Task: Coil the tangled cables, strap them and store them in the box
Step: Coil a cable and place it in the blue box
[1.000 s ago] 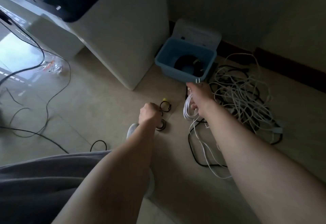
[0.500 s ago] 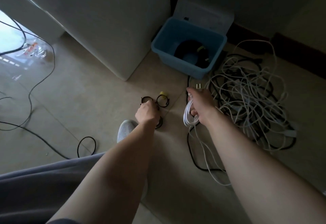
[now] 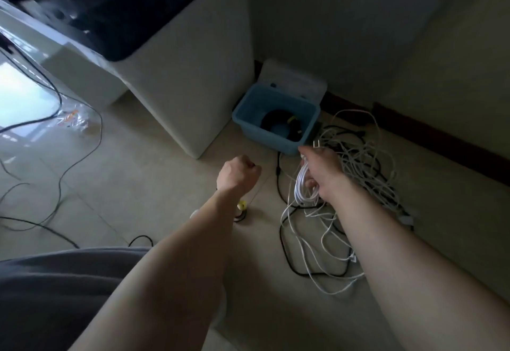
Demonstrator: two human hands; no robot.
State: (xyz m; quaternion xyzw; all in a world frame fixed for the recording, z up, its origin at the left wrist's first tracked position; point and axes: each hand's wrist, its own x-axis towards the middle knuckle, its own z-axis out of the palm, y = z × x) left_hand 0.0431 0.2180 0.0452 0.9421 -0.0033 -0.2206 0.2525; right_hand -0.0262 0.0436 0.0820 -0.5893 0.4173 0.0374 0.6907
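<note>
My right hand (image 3: 321,174) grips a small coil of white cable (image 3: 303,186), its plug prongs (image 3: 317,144) sticking up past my fingers. The rest of that cable trails down into a tangle of white and black cables (image 3: 361,165) on the floor. My left hand (image 3: 238,171) is a raised fist, curled round a small strap that is mostly hidden inside it. Under my left wrist lie a yellow-tagged strap (image 3: 242,206) and a black strap ring (image 3: 240,216). The open blue box (image 3: 249,114) stands against the wall with a coiled black cable (image 3: 278,125) inside.
The box's white lid (image 3: 292,80) leans behind it. A white cabinet (image 3: 193,88) stands left of the box. Thin black wires (image 3: 59,174) and a clear plastic bag (image 3: 73,118) lie on the tiled floor at left. Dark skirting (image 3: 441,143) runs along the right wall. My grey-clad knee (image 3: 55,295) fills the lower left.
My left hand has lifted off the floor from the strap rings, closed into a fist. My right hand has kept its hold on the white coil. The camera has tilted up.
</note>
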